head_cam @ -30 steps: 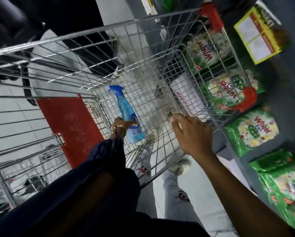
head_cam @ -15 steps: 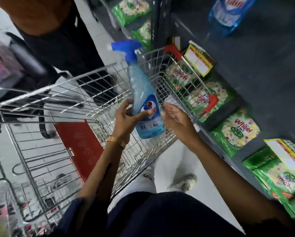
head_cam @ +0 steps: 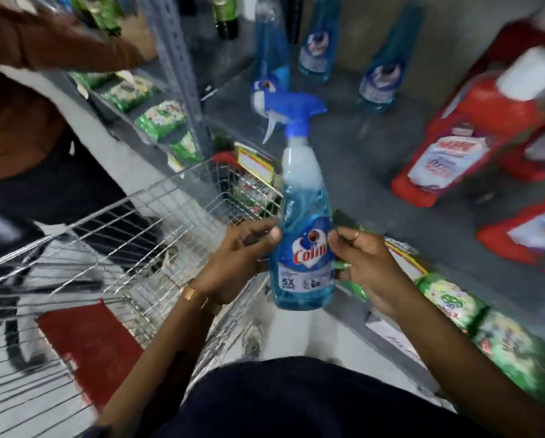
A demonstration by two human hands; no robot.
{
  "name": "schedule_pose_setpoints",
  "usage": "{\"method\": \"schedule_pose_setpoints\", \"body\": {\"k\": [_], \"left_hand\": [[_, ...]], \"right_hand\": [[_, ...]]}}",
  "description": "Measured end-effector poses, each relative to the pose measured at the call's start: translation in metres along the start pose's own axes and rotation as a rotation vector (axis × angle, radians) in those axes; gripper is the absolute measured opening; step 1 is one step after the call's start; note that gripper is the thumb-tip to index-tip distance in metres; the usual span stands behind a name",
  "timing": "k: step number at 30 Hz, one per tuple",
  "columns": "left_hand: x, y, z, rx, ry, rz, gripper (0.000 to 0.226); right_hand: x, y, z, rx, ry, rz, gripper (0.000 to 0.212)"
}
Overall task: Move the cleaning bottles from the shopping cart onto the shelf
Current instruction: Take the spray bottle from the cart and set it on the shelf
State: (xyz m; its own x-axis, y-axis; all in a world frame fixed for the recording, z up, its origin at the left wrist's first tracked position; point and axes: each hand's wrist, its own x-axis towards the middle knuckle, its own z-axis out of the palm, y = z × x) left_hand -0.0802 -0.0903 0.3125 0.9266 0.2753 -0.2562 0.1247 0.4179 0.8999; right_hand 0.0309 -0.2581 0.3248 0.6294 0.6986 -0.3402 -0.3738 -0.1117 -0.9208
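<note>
a: head view. what's changed since half a second ago?

b: the colin spray bottle has come up clear of the shopping cart and sits closer to the camera, in front of the grey shelf. earlier the left hand gripped it near the base while the right hand only neared it; now both hold it, one on each side of the label.

a: so neither hand is free?

b: no. left fingers curl round the bottle's left side, right fingers press the right side, both grasping the same bottle. a gold bracelet shows on the left wrist.

a: which way does it point?

b: long axis close to upright, leaning slightly left at the top. the blue trigger head is up, nozzle facing left, base down, label facing the camera.

a: and behind it?

b: three blurred blue bottles stand on the shelf, red refill pouches to their right, green detergent packs on the lower shelf.
</note>
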Motion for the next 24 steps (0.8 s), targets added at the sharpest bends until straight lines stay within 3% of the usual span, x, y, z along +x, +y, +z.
{"method": "schedule_pose_setpoints", "body": {"k": [5,13,24], "left_hand": [[0.016,-0.007,0.023,0.053,-0.073,-0.045,0.035],[0.046,-0.001,0.034,0.164,-0.122,-0.019,0.038],[0.154,0.045,0.024,0.348,-0.177,0.292,0.035]], "right_hand": [[-0.015,0.006,-0.023,0.055,0.124,-0.004,0.021],[-0.003,0.004,-0.036,0.080,0.223,-0.029,0.012],[0.092,-0.042,-0.032,0.150,0.358,-0.287,0.025]]}}
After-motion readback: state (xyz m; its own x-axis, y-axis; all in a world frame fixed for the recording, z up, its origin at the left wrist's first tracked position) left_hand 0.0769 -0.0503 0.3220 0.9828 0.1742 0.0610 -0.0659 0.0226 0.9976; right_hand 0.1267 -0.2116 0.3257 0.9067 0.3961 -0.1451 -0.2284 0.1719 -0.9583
